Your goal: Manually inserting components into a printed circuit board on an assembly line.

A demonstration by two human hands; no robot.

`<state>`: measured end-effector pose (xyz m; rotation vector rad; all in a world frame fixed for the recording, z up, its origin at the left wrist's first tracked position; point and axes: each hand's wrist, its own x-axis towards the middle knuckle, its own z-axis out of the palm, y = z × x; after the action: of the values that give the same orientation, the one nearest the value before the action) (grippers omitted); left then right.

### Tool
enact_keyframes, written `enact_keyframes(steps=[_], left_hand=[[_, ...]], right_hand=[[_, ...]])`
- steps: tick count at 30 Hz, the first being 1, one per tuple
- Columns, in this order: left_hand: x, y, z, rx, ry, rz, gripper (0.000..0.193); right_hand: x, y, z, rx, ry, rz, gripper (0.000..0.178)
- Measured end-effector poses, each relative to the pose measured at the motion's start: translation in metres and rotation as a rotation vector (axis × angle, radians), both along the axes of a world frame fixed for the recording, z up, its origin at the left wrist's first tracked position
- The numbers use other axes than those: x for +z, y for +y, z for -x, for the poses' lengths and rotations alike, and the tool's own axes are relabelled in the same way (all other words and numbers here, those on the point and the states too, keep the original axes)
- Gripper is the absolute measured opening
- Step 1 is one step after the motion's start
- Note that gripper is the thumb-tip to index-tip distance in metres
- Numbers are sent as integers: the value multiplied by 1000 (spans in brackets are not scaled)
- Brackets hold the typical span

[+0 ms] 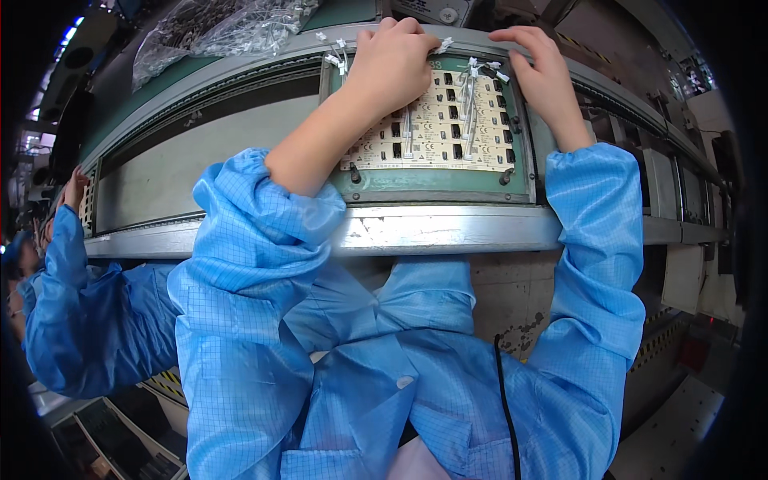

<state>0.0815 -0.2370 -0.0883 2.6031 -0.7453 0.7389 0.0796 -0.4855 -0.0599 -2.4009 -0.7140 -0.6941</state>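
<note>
**Both hands at the far edge of the circuit panel**

Your left hand (396, 64) rests curled, knuckles up, on the far left part of the cream circuit panel (436, 128); whether those fingers hold anything cannot be told. Your right hand (540, 68) lies at the panel's far right corner, fingers bent down among small white components (472, 76), grip hidden. The panel sits in a green carrier frame (432, 184) on the conveyor rail (448, 228). Far left lies a clear bag of parts (224, 32).
</note>
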Motion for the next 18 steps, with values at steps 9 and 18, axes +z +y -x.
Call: enact_keyframes(steps=[9,18], left_hand=[[10,-4,8,44,43,138,29],[5,-10,9,-34,-19,205,23]], right_hand=[[-5,20,-4,60,36,216,41],[0,19,-7,122,12,141,36]])
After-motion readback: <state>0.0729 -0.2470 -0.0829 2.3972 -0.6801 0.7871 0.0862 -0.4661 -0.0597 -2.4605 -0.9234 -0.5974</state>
